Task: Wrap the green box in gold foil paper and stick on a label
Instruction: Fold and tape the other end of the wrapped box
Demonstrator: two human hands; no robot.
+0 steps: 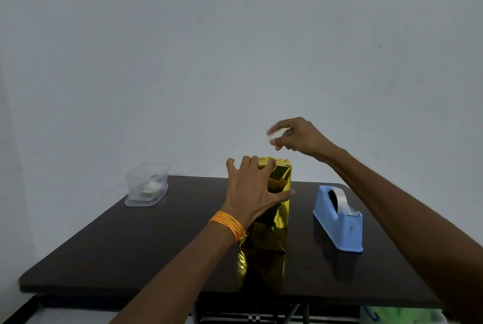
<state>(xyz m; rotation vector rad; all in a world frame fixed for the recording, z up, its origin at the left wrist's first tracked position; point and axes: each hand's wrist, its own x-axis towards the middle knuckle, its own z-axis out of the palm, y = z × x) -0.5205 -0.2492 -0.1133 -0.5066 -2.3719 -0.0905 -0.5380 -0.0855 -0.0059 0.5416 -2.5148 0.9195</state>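
Gold-wrapped box [274, 221]: stands upright near the middle of the tabletop [130, 245]. It is fully covered in shiny gold foil, with creased folds showing on its near face and at the bottom corner.
Left grip [251, 187]: holds the box's upper part from the box's left side. The fingers are spread and draped over the top edge, and the thumb reaches across the near face.
Box against left grip: the top left of the box lies under the palm and fingers. The lower half and the right edge stick out below and past the grip.
Right grip [295, 135]: in the air above and to the right of the box, not touching it. The fingers are curled and the thumb and forefinger are close together. The fingertips are blurred, so I cannot tell whether they pinch anything.
Wristband [227, 224]: orange cords on the left wrist, just beside the box's lower left.
Tape dispenser [339, 221]: blue, right of the box and apart from it, with a roll of tape in it.
Clear tub [146, 185]: well left of the box, near the far edge, with pale bits inside.
Reflection [261, 268]: a gold sheen on the dark tabletop in front of the box.
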